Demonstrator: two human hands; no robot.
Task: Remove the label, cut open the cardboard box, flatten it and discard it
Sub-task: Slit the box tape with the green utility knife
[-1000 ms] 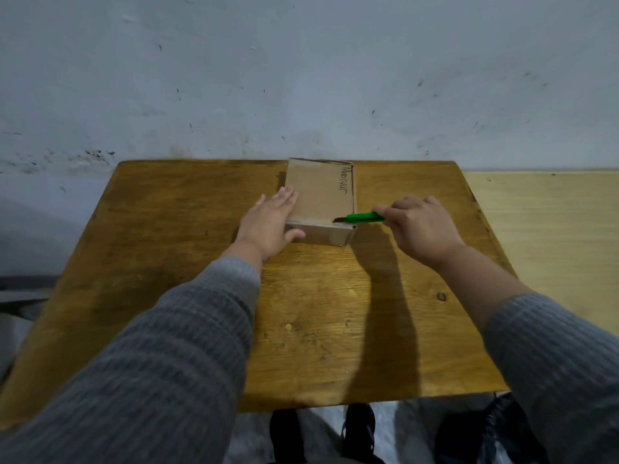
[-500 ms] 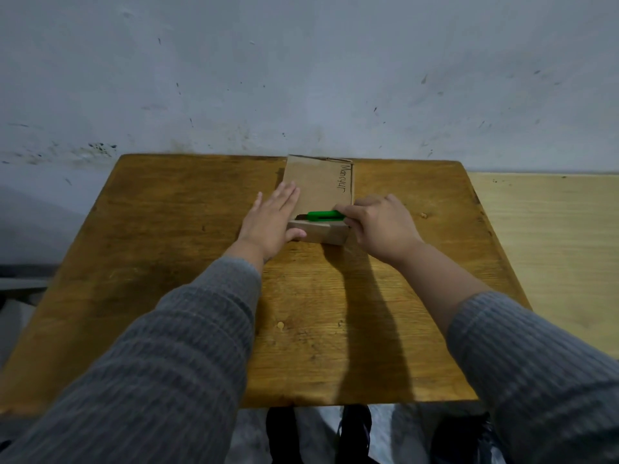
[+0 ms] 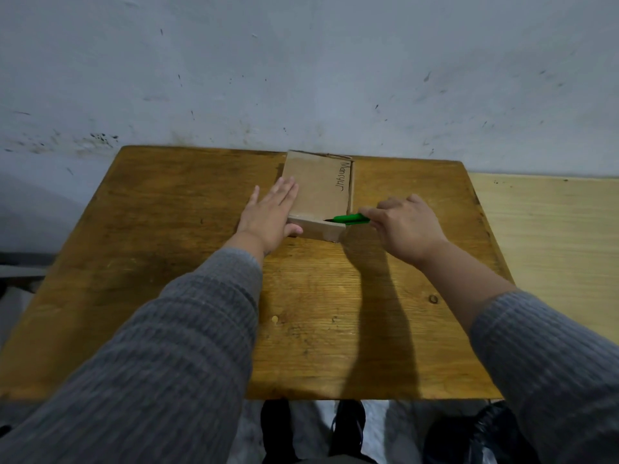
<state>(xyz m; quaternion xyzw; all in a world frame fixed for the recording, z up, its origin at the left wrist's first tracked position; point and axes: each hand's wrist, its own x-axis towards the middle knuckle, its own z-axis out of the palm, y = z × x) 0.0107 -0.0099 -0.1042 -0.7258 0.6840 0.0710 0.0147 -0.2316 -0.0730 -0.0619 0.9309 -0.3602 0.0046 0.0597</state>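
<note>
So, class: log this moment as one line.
left hand flat on brown cardboard box | right hand holds green cutter at near edge

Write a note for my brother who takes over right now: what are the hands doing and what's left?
Left hand: flat, pressing the cardboard box down at its left side.
Right hand: gripping the green cutter, blade tip at the box's near top edge.
Box sits closed at the far middle of the wooden table.
Left: finish cutting, flatten, discard. No label visible, only handwriting.
</note>
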